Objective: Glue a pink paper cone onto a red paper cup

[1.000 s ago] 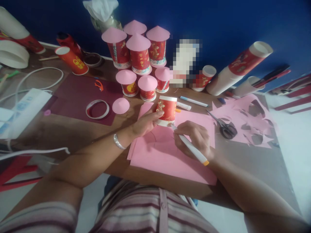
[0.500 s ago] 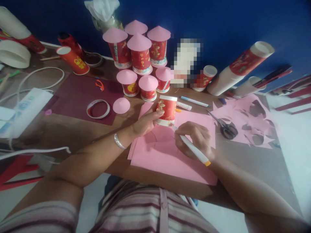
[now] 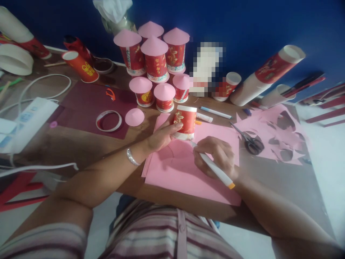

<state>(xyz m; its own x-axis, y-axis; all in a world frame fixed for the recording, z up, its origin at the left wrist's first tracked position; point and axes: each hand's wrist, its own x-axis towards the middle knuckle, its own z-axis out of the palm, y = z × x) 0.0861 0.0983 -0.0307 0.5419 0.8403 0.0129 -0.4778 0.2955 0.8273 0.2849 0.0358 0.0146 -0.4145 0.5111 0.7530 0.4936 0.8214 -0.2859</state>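
Note:
My left hand [image 3: 164, 135] is closed around a small red paper cup [image 3: 185, 121] with gold patterns and a white band at its lower edge. In my right hand [image 3: 215, 154] is a white marker [image 3: 217, 169] with an orange end, held like a pen. Its tip points at the cup's lower white band; whether it touches cannot be made out. Both hands are above a stack of pink paper sheets [image 3: 185, 172], where a faint curved line shows. Just left of the stack lies a small pink paper cone [image 3: 134, 117].
Several red cups with pink cone tops [image 3: 154, 61] stand at the back. Scissors [image 3: 252, 144] lie right, by cut pink scraps [image 3: 272, 133]. A tape roll [image 3: 109, 121] and a white power strip [image 3: 27, 124] are left. Stacked cups [image 3: 272, 73] lean at the back right.
The marker's tip has shifted slightly left and down from the cup's lower edge, and my right hand has moved a little with it. The left hand and cup stay almost still.

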